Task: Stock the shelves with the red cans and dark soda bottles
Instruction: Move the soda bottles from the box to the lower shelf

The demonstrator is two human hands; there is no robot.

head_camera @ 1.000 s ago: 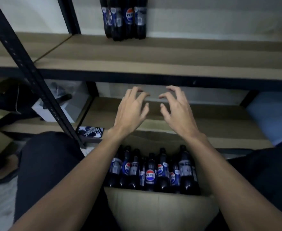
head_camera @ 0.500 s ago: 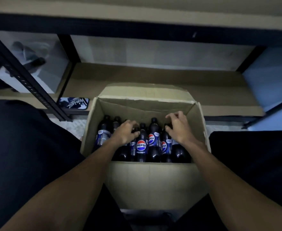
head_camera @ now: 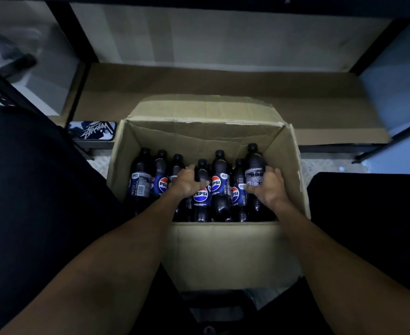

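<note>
An open cardboard box (head_camera: 223, 250) stands on the floor between my knees, holding several dark Pepsi soda bottles (head_camera: 219, 182) upright. My left hand (head_camera: 187, 182) is inside the box, fingers curled round the neck of a middle bottle (head_camera: 202, 197). My right hand (head_camera: 269, 184) grips the rightmost bottle (head_camera: 254, 165), which rides a little higher than its neighbours. No red cans are in view.
A low brown shelf board (head_camera: 223, 81) runs behind the box, framed by black metal uprights (head_camera: 83, 56). A small dark patterned case (head_camera: 91, 130) lies at the shelf's left front corner. My dark-clothed legs (head_camera: 41, 189) flank the box.
My view tilted down from the upper shelf to the box. Both hands dropped from mid-air into the box and closed on bottles; the right one has lifted its bottle slightly.
</note>
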